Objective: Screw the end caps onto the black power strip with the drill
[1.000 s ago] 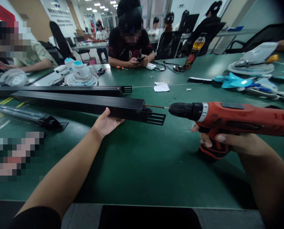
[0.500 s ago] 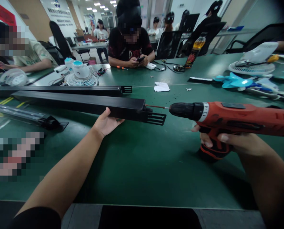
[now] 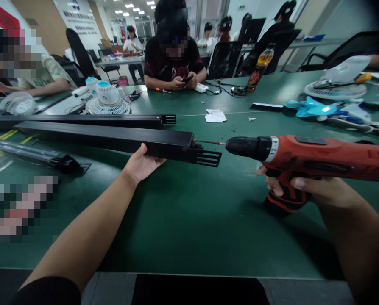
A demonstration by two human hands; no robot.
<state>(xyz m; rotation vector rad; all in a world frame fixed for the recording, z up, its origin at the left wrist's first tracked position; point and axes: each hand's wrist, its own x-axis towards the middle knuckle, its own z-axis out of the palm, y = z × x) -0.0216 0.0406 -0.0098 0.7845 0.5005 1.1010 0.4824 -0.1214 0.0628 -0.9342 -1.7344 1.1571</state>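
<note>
My left hand (image 3: pixel 141 164) is wrapped around the near underside of a long black bar (image 3: pixel 107 138), holding its right end slightly above the green table (image 3: pixel 189 220). The bar ends in a black slotted cap (image 3: pixel 207 157). In my right hand (image 3: pixel 307 189) is a red and black cordless drill (image 3: pixel 307 157), gripped by its handle and lying level. Its thin bit (image 3: pixel 208 142) points left and its tip meets the end of the bar just above the slotted cap.
A second black bar (image 3: pixel 81 120) lies behind the first, and a grey one (image 3: pixel 33 154) to the left. White paper scraps (image 3: pixel 215 116), fan parts (image 3: pixel 108 101), blue blades (image 3: pixel 313 108) and a bottle (image 3: pixel 260 67) sit farther back. Seated people face the table's far side.
</note>
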